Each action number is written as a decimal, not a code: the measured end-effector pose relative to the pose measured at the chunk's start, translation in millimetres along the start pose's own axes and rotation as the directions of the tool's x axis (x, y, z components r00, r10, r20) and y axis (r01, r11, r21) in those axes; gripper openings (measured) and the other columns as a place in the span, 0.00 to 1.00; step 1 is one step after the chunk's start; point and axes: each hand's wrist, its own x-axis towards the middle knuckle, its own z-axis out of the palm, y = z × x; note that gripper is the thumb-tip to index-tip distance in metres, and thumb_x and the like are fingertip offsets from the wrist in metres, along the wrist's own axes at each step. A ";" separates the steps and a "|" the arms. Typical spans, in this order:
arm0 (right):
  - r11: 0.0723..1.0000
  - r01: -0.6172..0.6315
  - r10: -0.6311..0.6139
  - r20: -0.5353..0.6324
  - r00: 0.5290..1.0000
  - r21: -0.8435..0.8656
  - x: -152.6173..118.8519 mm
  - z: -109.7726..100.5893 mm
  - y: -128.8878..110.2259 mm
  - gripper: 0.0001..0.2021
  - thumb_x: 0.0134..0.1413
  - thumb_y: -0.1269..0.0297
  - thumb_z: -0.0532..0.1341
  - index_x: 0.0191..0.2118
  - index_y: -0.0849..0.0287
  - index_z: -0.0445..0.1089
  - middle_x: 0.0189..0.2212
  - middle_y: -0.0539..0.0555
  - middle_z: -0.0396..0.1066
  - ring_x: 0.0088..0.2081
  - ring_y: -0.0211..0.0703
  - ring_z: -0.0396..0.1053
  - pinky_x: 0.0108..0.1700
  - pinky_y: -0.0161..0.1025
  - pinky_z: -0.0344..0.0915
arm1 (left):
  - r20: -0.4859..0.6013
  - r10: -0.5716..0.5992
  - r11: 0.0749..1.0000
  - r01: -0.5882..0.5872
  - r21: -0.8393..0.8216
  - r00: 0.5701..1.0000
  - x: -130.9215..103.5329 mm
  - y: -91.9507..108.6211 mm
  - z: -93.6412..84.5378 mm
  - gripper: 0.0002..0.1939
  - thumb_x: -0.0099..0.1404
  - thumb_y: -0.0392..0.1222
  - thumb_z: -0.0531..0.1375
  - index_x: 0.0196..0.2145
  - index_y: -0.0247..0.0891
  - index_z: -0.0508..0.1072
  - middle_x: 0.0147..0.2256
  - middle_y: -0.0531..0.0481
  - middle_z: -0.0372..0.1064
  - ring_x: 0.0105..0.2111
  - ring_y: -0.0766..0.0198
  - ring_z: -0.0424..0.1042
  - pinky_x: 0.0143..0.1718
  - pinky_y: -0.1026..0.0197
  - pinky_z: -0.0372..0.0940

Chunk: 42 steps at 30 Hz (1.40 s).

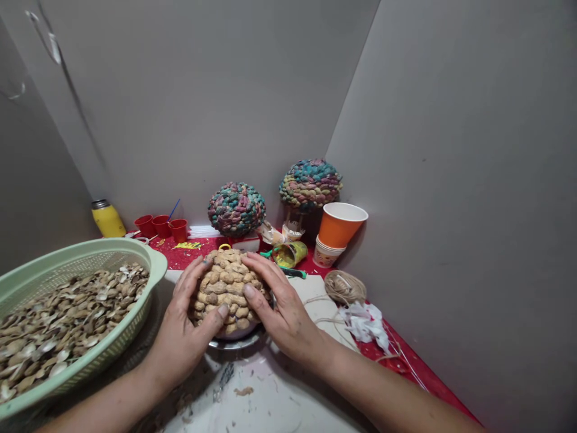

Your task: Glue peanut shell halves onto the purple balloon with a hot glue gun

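A ball covered in rows of peanut shells (228,285) sits in front of me in a shallow metal dish (237,344). A smooth lilac patch shows low on its near side. My left hand (189,313) curves round its left side, the thumb pressed on the front. On the opposite side my right hand (282,307) cups it, thumb on the front and fingers over the top right. The fingers' undersides are hidden against the shells. To the left stands a green colander (155,270) full of loose peanut shells (67,325).
Two colourful shell-covered balls, a nearer one (237,208) and a taller-standing one (311,185), are at the back. Orange paper cup (341,225), twine roll (345,287) and crumpled tissue (367,325) line the right. Red cups (161,226) and a yellow bottle (108,219) stand back left.
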 end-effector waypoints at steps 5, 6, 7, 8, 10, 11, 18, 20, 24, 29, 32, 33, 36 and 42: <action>1.000 -0.004 0.004 -0.004 1.000 -0.002 0.1 -0.6 -0.9 0.18 0.66 0.61 0.54 0.59 0.55 0.62 0.61 0.61 0.60 0.63 0.50 0.56 0.65 0.55 0.54 | 0.012 -0.003 1.000 0.004 -0.011 1.000 0.9 0.3 -0.4 0.29 0.64 0.48 0.60 0.61 0.43 0.60 0.64 0.40 0.56 0.64 0.47 0.56 0.65 0.37 0.50; 1.000 -0.005 0.005 -0.007 1.000 -0.003 0.0 -0.7 -1.0 0.17 0.66 0.61 0.54 0.59 0.55 0.62 0.61 0.60 0.60 0.63 0.50 0.56 0.65 0.54 0.54 | 0.013 -0.004 1.000 0.004 -0.007 1.000 1.1 0.4 -0.7 0.29 0.64 0.48 0.61 0.61 0.43 0.60 0.64 0.40 0.56 0.64 0.47 0.56 0.65 0.38 0.50; 1.000 -0.005 0.005 -0.009 1.000 -0.004 -0.2 -0.7 -0.9 0.17 0.66 0.61 0.54 0.58 0.55 0.62 0.61 0.60 0.60 0.63 0.50 0.56 0.65 0.54 0.54 | 0.015 -0.005 1.000 0.005 -0.005 1.000 1.2 0.4 -0.9 0.29 0.64 0.48 0.61 0.61 0.43 0.61 0.64 0.40 0.56 0.64 0.47 0.56 0.65 0.38 0.50; 1.000 -0.005 0.005 -0.011 1.000 -0.004 -0.4 -0.7 -0.9 0.17 0.66 0.61 0.54 0.58 0.54 0.62 0.61 0.60 0.60 0.63 0.50 0.56 0.65 0.54 0.54 | 0.018 -0.005 1.000 0.005 -0.004 1.000 1.4 0.5 -1.0 0.29 0.64 0.48 0.61 0.61 0.43 0.61 0.64 0.40 0.56 0.64 0.48 0.56 0.65 0.39 0.50; 1.000 -0.005 0.005 -0.010 1.000 -0.003 -0.9 -0.4 -0.7 0.17 0.66 0.61 0.54 0.58 0.54 0.62 0.61 0.59 0.60 0.63 0.49 0.56 0.65 0.53 0.54 | 0.021 -0.005 1.000 0.005 -0.007 1.000 1.6 0.6 -0.9 0.30 0.64 0.48 0.61 0.61 0.43 0.61 0.64 0.41 0.57 0.63 0.48 0.57 0.65 0.40 0.51; 1.000 -0.006 0.006 -0.009 1.000 -0.002 -1.2 -0.3 -0.7 0.17 0.66 0.61 0.54 0.58 0.54 0.62 0.61 0.59 0.60 0.63 0.49 0.56 0.65 0.53 0.54 | 0.020 -0.006 1.000 0.006 -0.010 1.000 1.7 0.4 -0.6 0.30 0.64 0.47 0.61 0.61 0.43 0.61 0.64 0.41 0.57 0.63 0.48 0.57 0.65 0.40 0.51; 1.000 0.007 -0.007 -0.014 1.000 -0.012 -1.6 0.0 -0.6 0.17 0.65 0.62 0.55 0.58 0.55 0.62 0.61 0.59 0.60 0.63 0.49 0.57 0.65 0.53 0.54 | 0.007 0.023 1.000 -0.023 -0.011 1.000 1.6 -2.5 -0.7 0.28 0.64 0.49 0.61 0.60 0.43 0.63 0.63 0.41 0.59 0.63 0.48 0.58 0.65 0.40 0.52; 1.000 0.009 -0.009 -0.014 1.000 -0.015 -1.3 -0.2 -0.7 0.17 0.65 0.62 0.55 0.58 0.55 0.62 0.61 0.59 0.60 0.63 0.49 0.57 0.65 0.52 0.54 | 0.000 0.043 0.999 -0.043 -0.001 0.999 1.7 -3.1 -1.6 0.28 0.64 0.49 0.62 0.59 0.43 0.64 0.62 0.41 0.60 0.62 0.48 0.59 0.64 0.40 0.52; 1.000 0.001 -0.001 -0.008 1.000 -0.016 -1.1 -1.3 -1.5 0.18 0.65 0.61 0.55 0.58 0.54 0.62 0.61 0.60 0.60 0.63 0.50 0.56 0.65 0.53 0.54 | -0.015 0.038 0.999 -0.038 0.000 0.999 2.3 -3.9 -2.6 0.27 0.62 0.49 0.63 0.58 0.43 0.66 0.62 0.40 0.61 0.62 0.47 0.60 0.64 0.39 0.53; 1.000 -0.012 0.012 -0.004 1.000 -0.021 -1.3 -0.8 -2.4 0.20 0.63 0.58 0.58 0.58 0.56 0.61 0.62 0.61 0.59 0.64 0.51 0.55 0.65 0.54 0.54 | -0.018 0.019 1.000 -0.019 -0.025 1.000 2.8 -4.2 -2.3 0.26 0.62 0.49 0.64 0.57 0.44 0.67 0.61 0.41 0.61 0.61 0.47 0.62 0.63 0.40 0.55; 0.998 -0.034 0.034 -0.009 0.999 -0.043 -1.4 1.7 -3.7 0.24 0.59 0.56 0.61 0.58 0.57 0.61 0.62 0.62 0.59 0.64 0.54 0.55 0.65 0.56 0.54 | -0.030 0.022 0.999 -0.023 -0.036 0.999 2.7 -3.9 -2.1 0.26 0.61 0.49 0.65 0.56 0.45 0.68 0.61 0.41 0.62 0.61 0.47 0.62 0.63 0.40 0.56; 0.998 -0.040 0.040 -0.010 0.999 -0.051 -1.6 2.6 -4.2 0.24 0.57 0.56 0.62 0.58 0.58 0.61 0.62 0.63 0.59 0.64 0.54 0.55 0.65 0.56 0.54 | -0.030 0.022 0.999 -0.023 -0.035 0.999 2.7 -3.9 -2.1 0.26 0.61 0.50 0.65 0.56 0.45 0.68 0.61 0.41 0.62 0.61 0.47 0.62 0.63 0.40 0.56; 0.997 -0.047 0.046 -0.017 0.999 -0.064 -2.1 4.4 -5.3 0.25 0.55 0.58 0.63 0.57 0.57 0.60 0.61 0.62 0.59 0.63 0.54 0.55 0.64 0.56 0.53 | -0.025 0.019 0.999 -0.020 -0.026 1.000 3.0 -4.6 -2.9 0.27 0.61 0.50 0.65 0.56 0.44 0.68 0.62 0.41 0.61 0.62 0.47 0.61 0.63 0.40 0.55; 0.996 -0.049 0.048 -0.020 0.999 -0.079 -1.9 3.7 -5.1 0.24 0.56 0.60 0.64 0.57 0.56 0.61 0.61 0.61 0.59 0.63 0.53 0.56 0.64 0.55 0.53 | 0.059 0.006 1.000 -0.005 -0.023 0.998 7.1 -10.5 -11.3 0.32 0.58 0.52 0.67 0.58 0.44 0.67 0.64 0.40 0.59 0.63 0.45 0.59 0.63 0.40 0.55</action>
